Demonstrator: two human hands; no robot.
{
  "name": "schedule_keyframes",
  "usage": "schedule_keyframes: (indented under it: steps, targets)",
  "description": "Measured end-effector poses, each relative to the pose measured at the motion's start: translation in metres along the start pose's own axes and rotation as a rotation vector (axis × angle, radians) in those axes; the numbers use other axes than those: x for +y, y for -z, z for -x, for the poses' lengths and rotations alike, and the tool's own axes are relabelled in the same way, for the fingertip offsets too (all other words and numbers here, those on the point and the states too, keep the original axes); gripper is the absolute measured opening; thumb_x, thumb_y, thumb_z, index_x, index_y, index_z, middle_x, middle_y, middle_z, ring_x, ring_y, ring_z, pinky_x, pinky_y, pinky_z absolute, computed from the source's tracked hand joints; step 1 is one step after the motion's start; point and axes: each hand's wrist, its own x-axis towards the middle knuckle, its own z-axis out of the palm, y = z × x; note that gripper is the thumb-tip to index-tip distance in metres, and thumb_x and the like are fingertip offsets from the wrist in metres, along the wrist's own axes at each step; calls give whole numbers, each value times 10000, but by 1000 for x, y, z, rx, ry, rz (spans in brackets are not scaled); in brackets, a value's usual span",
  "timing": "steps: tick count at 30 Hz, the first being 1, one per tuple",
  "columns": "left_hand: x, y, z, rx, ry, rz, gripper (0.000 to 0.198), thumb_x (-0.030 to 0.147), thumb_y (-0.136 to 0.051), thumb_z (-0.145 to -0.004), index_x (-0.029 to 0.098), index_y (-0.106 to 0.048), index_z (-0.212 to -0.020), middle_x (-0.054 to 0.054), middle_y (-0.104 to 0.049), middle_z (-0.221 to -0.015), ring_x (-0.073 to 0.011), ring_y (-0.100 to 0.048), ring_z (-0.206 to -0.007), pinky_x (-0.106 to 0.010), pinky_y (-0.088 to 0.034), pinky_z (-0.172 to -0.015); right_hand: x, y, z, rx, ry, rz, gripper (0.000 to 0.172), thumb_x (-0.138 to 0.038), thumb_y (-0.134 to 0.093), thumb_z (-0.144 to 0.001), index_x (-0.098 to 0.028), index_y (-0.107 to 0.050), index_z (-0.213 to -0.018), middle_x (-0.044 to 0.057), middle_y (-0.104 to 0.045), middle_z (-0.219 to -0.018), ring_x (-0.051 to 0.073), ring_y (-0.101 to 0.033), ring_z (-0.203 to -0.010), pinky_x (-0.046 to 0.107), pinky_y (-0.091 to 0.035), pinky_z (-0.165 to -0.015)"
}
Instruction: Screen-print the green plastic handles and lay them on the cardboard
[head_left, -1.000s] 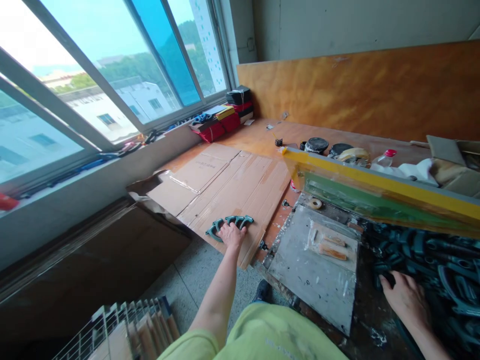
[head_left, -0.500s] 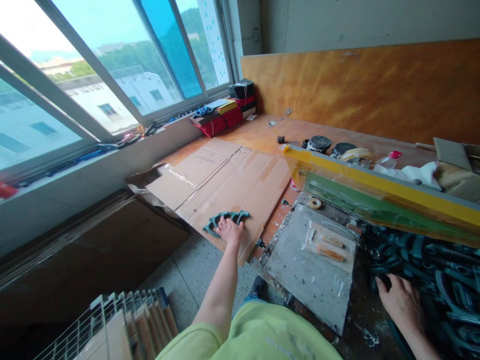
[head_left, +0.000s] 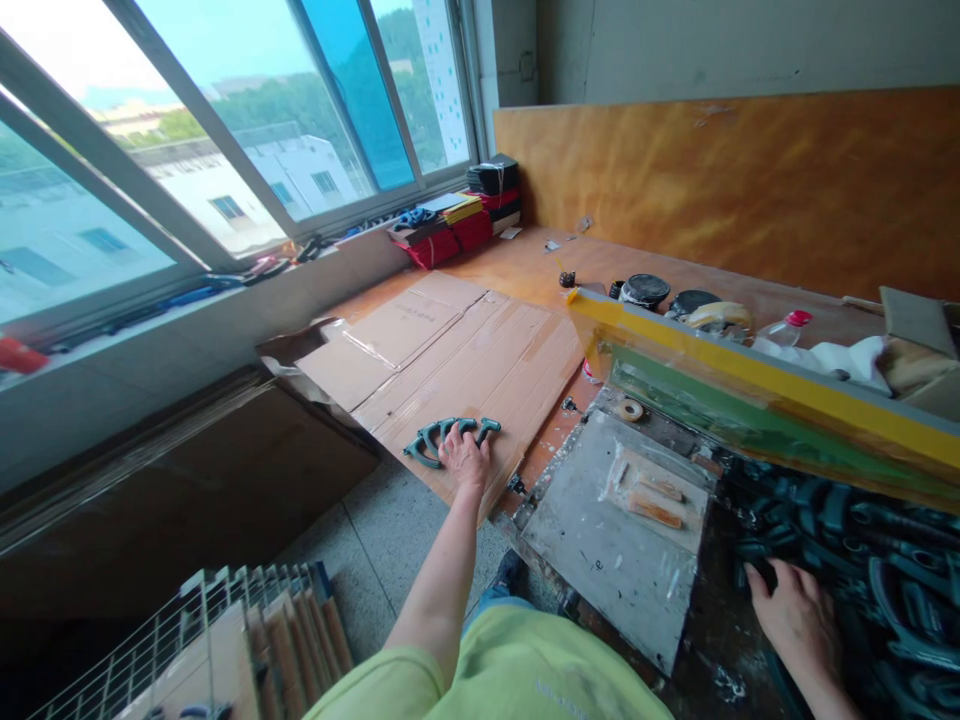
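Observation:
On the brown cardboard sheet [head_left: 427, 365] lies a short row of dark green curved plastic parts [head_left: 422, 442], side by side. My left hand [head_left: 465, 458] reaches over this row, its bent fingers around one part; the palm hides some of it. At the right, my right hand [head_left: 799, 615] is closed at the near edge of a heap of similar dark green parts [head_left: 900, 590]. A dark curved piece [head_left: 763, 572] shows between its thumb and fingers, the rest covered by the hand.
Between my hands is a grey plate [head_left: 600, 545] with wooden strips [head_left: 654, 512] on it. A yellow-edged screen frame [head_left: 750, 355] slants above the heap. Jars [head_left: 645, 290], a bottle [head_left: 785, 328] and a tape roll [head_left: 631, 409] stand around it. A wire rack [head_left: 202, 640] is low left.
My left hand has shifted slightly right along the green parts, and its fingers are more bent. My right hand stays at the heap. The view has turned a little.

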Motion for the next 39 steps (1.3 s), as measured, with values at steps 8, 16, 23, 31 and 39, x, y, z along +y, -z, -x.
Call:
schedule_keyframes:
  steps: [8, 16, 23, 31, 39]
  targets:
    - [-2, -11, 7, 42, 150, 56, 243, 399, -571, -830, 183, -643, -916, -136, -423, -1484, -312, -328, -1369, -551, -127, -1145, 5, 2, -4, -17, 20, -43, 642, -573, -283, -853, -96, -629, -1108, 232, -586, -1148, 405, -551, -1077, 516, -444, -949]
    - [-13, -8, 2, 158, 498, 139, 464, 530, -419, -914, 191, -604, -1170, -165, -466, -1363, -338, -445, -1246, -533, -358, -1022, 9, 4, -6, -3, 74, -63, 657, -579, -286, -820, -86, -637, -1076, 249, -609, -1082, 405, -589, -1001, 536, -447, -945]
    - [-68, 8, -24, 117, 753, 248, 267, 326, -496, -930, 196, -674, -1080, -145, -526, -1222, -282, -556, -1118, -427, -474, -909, 7, 3, -6, 59, 121, -81, 536, -519, -336, -794, -129, -642, -998, 233, -641, -1016, 409, -595, -1010, 536, -457, -912]
    - [-80, 5, -38, -3, 795, 333, 371, 357, -603, -903, 170, -575, -1222, -92, -612, -1207, -214, -626, -1020, -423, -541, -857, 10, 1, -8, 2, 96, -69, 617, -567, -306, -798, -105, -640, -1035, 251, -630, -1055, 414, -595, -986, 530, -455, -898]
    - [-89, 12, -21, 62, 807, 273, 386, 359, -594, -907, 169, -564, -1242, -99, -598, -1235, -224, -615, -1049, -441, -534, -877, 12, 0, -7, -17, 73, -45, 658, -585, -297, -814, -94, -631, -1098, 253, -615, -1108, 429, -587, -980, 541, -439, -931]
